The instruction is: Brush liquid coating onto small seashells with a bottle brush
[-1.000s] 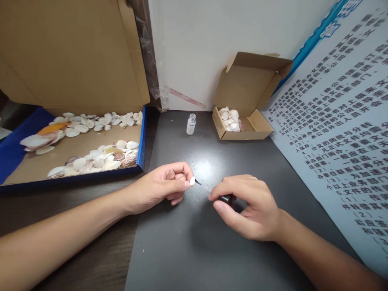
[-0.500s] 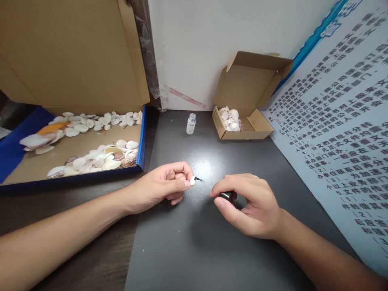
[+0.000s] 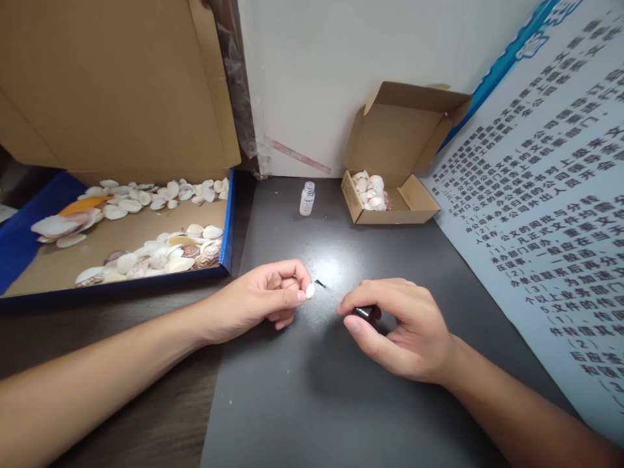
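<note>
Between thumb and forefinger, my left hand (image 3: 280, 292) pinches a small white seashell (image 3: 311, 291) above the dark mat. My right hand (image 3: 402, 325) is closed around a black brush cap (image 3: 365, 315), whose thin stem points left toward the shell. Its dark brush tip (image 3: 320, 284) is just right of the shell, with a small gap showing between them. The small clear glass bottle (image 3: 307, 199) stands upright and uncapped behind both hands; its white label is too small to read.
At left lies an open blue-edged cardboard box (image 3: 146, 218) with rows of seashells. A small brown box (image 3: 397, 216) holding white shells stands at the back right. A printed sheet (image 3: 536, 247) borders the dark mat (image 3: 273, 403) on the right; a white panel (image 3: 302, 84) rises behind.
The brush tip has shifted slightly up and right, away from the shell. In my left fingers the shell now faces the camera a little more. Both hands have barely moved.
</note>
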### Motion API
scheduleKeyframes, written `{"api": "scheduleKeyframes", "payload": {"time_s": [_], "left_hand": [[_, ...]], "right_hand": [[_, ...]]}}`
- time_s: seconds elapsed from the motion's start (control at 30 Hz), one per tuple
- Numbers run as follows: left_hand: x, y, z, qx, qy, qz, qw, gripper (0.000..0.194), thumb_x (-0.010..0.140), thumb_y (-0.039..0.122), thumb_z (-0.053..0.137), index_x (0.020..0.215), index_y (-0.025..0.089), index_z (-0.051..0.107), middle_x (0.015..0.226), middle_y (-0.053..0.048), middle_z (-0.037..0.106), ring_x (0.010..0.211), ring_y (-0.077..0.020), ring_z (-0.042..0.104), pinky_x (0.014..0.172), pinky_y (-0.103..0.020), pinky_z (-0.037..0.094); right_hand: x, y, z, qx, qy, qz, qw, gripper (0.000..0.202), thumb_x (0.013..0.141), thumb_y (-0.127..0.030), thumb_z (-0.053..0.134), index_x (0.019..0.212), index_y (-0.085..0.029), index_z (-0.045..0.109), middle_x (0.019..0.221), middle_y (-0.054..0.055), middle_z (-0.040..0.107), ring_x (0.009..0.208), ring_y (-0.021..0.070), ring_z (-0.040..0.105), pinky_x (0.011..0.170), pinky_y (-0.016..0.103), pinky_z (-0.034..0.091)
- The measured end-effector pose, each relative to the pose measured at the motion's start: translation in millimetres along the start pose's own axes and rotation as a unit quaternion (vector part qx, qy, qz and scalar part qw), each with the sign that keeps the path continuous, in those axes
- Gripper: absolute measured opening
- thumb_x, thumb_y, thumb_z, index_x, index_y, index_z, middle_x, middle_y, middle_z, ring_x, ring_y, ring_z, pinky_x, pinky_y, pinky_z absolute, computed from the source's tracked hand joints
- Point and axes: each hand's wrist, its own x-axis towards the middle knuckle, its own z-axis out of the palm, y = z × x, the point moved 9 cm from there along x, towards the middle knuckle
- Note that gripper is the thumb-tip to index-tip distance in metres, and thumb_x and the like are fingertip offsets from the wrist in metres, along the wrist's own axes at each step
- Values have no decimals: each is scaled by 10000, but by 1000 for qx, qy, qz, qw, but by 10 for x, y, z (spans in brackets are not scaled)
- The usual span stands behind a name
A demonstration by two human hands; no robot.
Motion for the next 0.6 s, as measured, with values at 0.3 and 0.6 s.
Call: {"api": "scheduleKeyframes", "payload": {"time_s": [0.3, 0.6], "left_hand": [[2, -4, 6, 8, 1, -5, 1000, 246, 855, 370, 690, 837, 180, 536, 556, 86, 382, 510, -75, 343, 496, -197, 334], [2, -3, 4, 8, -2, -2, 1000, 232, 873, 362, 675, 843, 181, 533, 557, 87, 376, 508, -70, 344, 497, -191, 329]], "right_hand": [[-7, -32, -9, 43, -5, -16, 999, 98, 839, -123, 550, 810, -190, 614, 585, -27, 608, 471, 91, 501, 477, 208, 430], [5, 17, 8, -4, -2, 7, 1000, 103, 848, -121, 568, 798, -199, 613, 599, -42, 638, 464, 75, 502, 482, 181, 436]]}}
